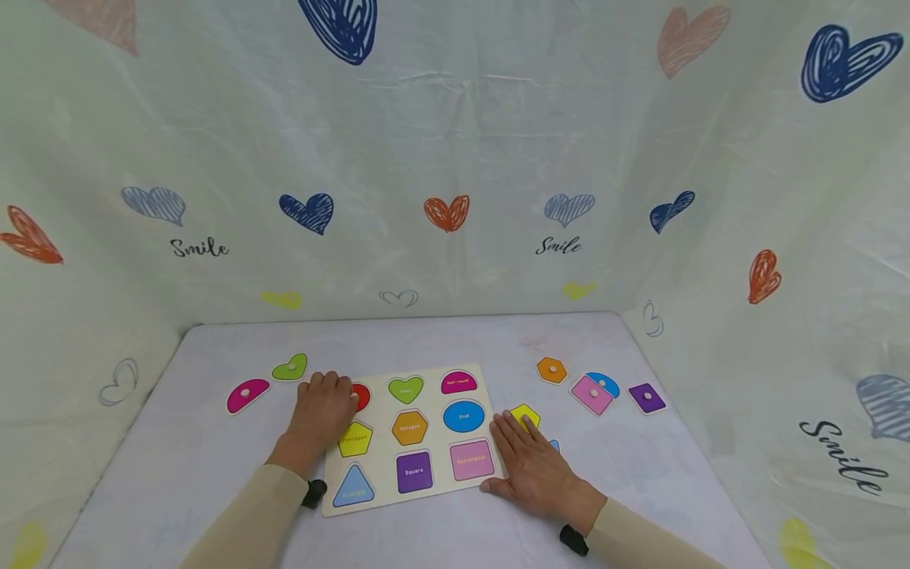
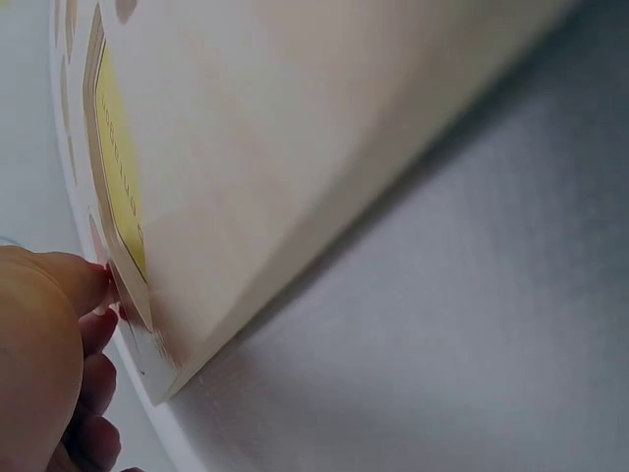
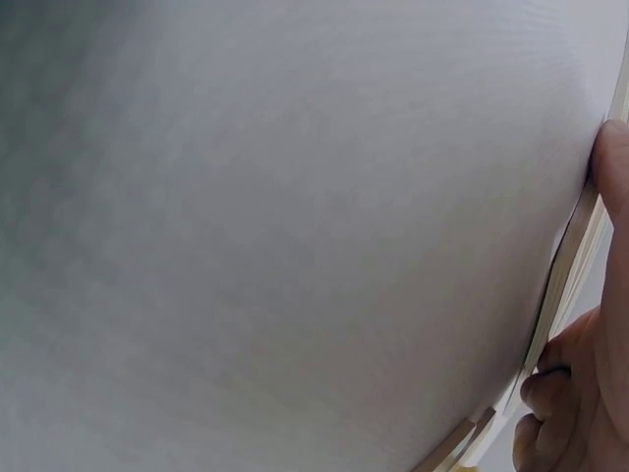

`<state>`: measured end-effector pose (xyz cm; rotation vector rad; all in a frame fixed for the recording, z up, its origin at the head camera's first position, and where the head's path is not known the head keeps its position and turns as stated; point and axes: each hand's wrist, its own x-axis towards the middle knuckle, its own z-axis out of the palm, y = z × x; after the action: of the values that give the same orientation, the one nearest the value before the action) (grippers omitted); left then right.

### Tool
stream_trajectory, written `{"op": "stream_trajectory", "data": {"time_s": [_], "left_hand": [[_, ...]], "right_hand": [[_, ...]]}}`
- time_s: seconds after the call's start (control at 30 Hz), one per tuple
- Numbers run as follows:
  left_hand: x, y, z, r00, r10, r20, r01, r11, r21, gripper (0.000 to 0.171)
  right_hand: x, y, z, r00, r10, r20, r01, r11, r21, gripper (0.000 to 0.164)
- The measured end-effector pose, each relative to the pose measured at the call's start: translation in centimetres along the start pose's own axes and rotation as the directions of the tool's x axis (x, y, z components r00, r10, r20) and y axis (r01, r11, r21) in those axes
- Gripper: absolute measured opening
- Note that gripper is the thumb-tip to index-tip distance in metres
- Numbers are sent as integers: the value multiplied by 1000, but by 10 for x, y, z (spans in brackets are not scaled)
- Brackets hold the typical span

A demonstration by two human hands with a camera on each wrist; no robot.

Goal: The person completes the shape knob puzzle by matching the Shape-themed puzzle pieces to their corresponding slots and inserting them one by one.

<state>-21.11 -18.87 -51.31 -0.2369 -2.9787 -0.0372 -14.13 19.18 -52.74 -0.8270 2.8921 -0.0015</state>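
Note:
A wooden shape puzzle board lies at the front middle of the table, with labelled coloured recesses. At its upper left corner, my left hand pinches a red circle puzzle piece by its knob, mostly covered by the hand in the head view. The left wrist view shows that thin piece tilted over the board, beside the yellow pentagon recess. My right hand rests with straight fingers along the board's right edge, the thumb at the lower corner. Beyond its fingers lies a yellow pentagon piece, partly covered.
To the left lie a magenta half-round piece and a green heart piece. On the right are an orange hexagon, a pink rectangle overlapping a blue oval, and a purple square. A light-blue piece peeks out behind the right hand.

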Motion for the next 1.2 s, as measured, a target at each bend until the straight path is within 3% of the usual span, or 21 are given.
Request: {"op": "stream_trajectory", "data": {"time_s": [0.3,0.47,0.63,0.87,1.0,1.2], "left_hand": [[1,-1,0,1000,-11,14,11,1000,-18,44],[-1,-6,-10,1000,-31,5,31,998,-54,41],[1,-29,-25,996,-80,-38,75,989,-129,35],[10,-79,-44,992,-125,-22,119,979,-164,21],[17,-97,-45,991,-130,-17,126,977,-172,23],[25,-108,-37,991,-136,13,136,980,-146,26]], "right_hand": [[0,1,2,1000,-2,0,2,1000,-22,99],[0,1,2,1000,-2,2,2,1000,-24,99],[0,1,2,1000,1,6,0,1000,-28,99],[-1,1,2,1000,1,19,0,999,-36,99],[-2,1,2,1000,3,21,-2,999,-36,99],[0,1,3,1000,0,18,1,999,-36,99]]}}
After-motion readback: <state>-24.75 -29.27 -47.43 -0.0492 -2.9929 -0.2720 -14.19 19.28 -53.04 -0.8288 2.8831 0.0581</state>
